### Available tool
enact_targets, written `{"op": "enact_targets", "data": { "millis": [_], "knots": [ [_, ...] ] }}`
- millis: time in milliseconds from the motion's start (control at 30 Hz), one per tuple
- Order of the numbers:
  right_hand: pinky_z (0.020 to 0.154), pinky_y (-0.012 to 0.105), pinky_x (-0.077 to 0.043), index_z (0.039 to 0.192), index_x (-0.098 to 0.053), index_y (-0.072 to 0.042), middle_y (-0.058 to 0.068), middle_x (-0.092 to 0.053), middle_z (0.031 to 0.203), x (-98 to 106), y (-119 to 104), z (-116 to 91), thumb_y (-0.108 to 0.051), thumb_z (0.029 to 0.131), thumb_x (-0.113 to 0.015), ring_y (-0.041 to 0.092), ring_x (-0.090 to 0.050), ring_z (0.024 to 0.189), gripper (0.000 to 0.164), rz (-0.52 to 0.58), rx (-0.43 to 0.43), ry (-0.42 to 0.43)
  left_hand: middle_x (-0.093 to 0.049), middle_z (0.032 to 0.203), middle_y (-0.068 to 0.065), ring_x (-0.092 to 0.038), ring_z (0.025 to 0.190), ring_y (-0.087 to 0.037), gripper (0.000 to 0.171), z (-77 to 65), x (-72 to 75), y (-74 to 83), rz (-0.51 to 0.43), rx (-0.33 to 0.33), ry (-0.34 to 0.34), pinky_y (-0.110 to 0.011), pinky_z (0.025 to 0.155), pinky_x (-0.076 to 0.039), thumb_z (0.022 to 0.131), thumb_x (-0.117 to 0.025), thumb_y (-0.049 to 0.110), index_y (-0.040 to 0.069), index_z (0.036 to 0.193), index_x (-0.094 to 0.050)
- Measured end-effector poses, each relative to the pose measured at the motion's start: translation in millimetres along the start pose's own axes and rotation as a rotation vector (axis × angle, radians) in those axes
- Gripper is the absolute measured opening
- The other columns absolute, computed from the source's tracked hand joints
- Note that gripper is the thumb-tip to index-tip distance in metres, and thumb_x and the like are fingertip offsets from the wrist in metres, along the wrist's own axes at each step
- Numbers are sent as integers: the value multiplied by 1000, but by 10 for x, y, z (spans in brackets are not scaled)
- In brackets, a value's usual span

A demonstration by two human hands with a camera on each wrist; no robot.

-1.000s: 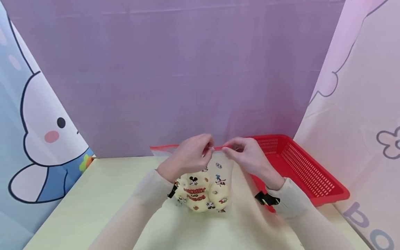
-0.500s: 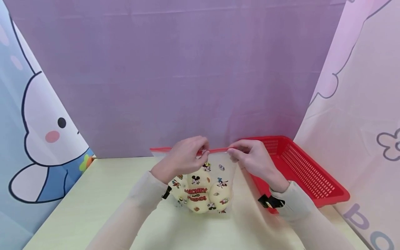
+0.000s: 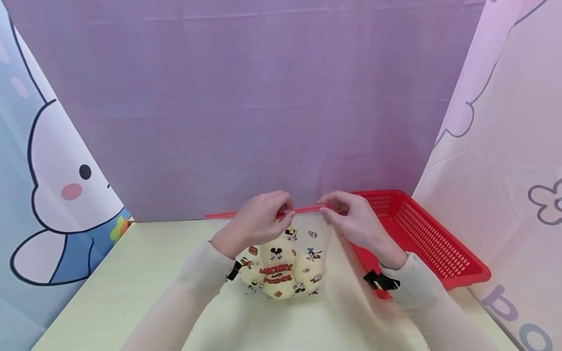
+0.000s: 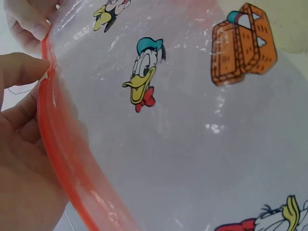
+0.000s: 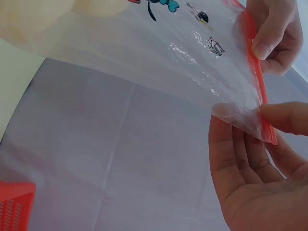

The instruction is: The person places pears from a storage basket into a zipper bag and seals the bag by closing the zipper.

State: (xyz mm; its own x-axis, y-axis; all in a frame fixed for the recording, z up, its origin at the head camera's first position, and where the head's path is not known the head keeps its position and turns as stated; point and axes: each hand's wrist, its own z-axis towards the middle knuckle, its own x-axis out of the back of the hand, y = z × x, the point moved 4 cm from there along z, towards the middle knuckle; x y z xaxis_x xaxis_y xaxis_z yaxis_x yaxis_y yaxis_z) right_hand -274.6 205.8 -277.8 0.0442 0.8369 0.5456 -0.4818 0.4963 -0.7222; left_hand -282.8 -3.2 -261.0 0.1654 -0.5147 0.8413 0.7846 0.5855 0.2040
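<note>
A clear zip bag (image 3: 303,243) printed with cartoon figures stands upright on the table in the head view, several pale yellow rounded things bulging in its lower part. Its red zip strip (image 4: 57,163) runs along the top. Near the strip's middle, my left hand (image 3: 259,219) pinches it between thumb and finger, where a small whitish piece (image 4: 44,77) shows. Toward the bag's right corner, my right hand (image 3: 360,226) holds the strip, thumb in front and fingers (image 5: 221,154) behind the film. The left hand covers part of the bag's upper left in the head view.
A red plastic basket (image 3: 408,239) with slotted walls sits at the right, close beside my right forearm. The pale yellow table (image 3: 153,273) ends at a purple cloth backdrop (image 3: 263,97). Printed cloths hang on the left and right.
My left hand has shifted slightly left along the strip, and my right hand slightly right toward the corner. More of the red strip shows between them. The basket has stayed put.
</note>
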Motion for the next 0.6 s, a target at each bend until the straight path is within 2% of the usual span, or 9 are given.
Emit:
{"op": "enact_targets", "data": {
  "millis": [133,300,600],
  "knots": [
    [60,30,-54,109,-75,-9,4,-70,96,-32,-30,26,-12,92,-76,23,-62,74,17,-38,41,0,-56,81,4,-48,68,-11,4,2,-2,12,-5,4,-5,-26,61,-45,96,-65,12,9,94,-65],
    [59,28,-51,103,-77,-7,4,-70,91,-73,-46,34,-9,91,-77,20,-59,69,11,-29,84,35,-58,82,4,-49,69,-11,3,-3,-9,19,8,9,-7,-26,61,-45,96,-65,12,9,96,-66],
    [55,30,-52,101,-77,-10,3,-68,86,-53,-30,14,-9,92,-76,21,-59,69,9,-46,93,80,-60,87,3,-52,75,-11,4,-58,21,-61,50,3,-6,-26,66,-48,96,-63,13,10,97,-65]
  ]
}}
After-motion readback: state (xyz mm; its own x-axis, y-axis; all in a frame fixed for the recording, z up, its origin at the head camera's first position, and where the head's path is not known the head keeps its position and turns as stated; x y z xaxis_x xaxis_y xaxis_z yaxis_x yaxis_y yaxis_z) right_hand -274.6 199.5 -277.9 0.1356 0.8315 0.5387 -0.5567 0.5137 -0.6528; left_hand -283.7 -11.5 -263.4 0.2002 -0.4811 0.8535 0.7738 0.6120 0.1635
